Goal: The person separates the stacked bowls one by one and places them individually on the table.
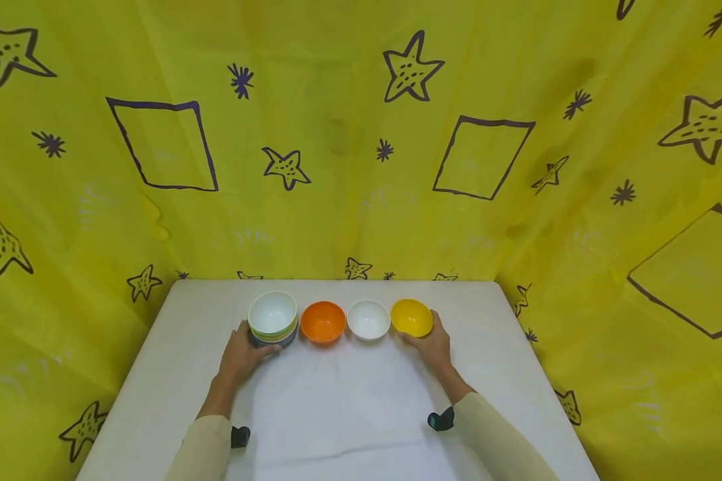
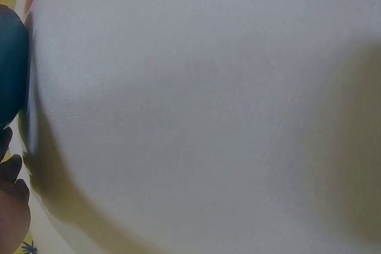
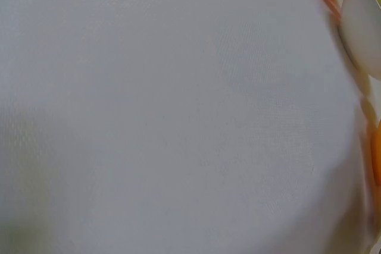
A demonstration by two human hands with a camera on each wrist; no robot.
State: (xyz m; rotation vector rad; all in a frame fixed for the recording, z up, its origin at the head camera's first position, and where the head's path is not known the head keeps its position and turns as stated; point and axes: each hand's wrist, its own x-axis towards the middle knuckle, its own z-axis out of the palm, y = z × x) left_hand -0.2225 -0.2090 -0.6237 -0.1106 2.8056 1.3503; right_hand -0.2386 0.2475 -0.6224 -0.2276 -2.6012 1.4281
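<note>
Yellow drape (image 1: 337, 220) with drawn stars and squares around a white-covered worktop (image 1: 343, 401). Head view: row of bowls near the far edge, mouths up. Left to right: bowl stack (image 1: 273, 315), pale on top, dark blue at the bottom; orange bowl (image 1: 323, 323); white bowl (image 1: 368, 320); yellow bowl (image 1: 411, 317). Neighbours sit just beside each other. Left hand (image 1: 241, 353) grips the stack low down, thumb across the near side. Right hand (image 1: 435, 345) grips the yellow bowl, thumb on the near side, fingers round the right side. Pale sleeves (image 1: 204, 446) on both arms.

Left wrist view: mostly white cover; teal-blue bowl cropped at left edge, probably the stack's bottom one, fingers below it, orange bowl in the top corner.

Right wrist view: mostly cover again; orange and white bowls at upper right, yellow-orange sliver lower down.
</note>
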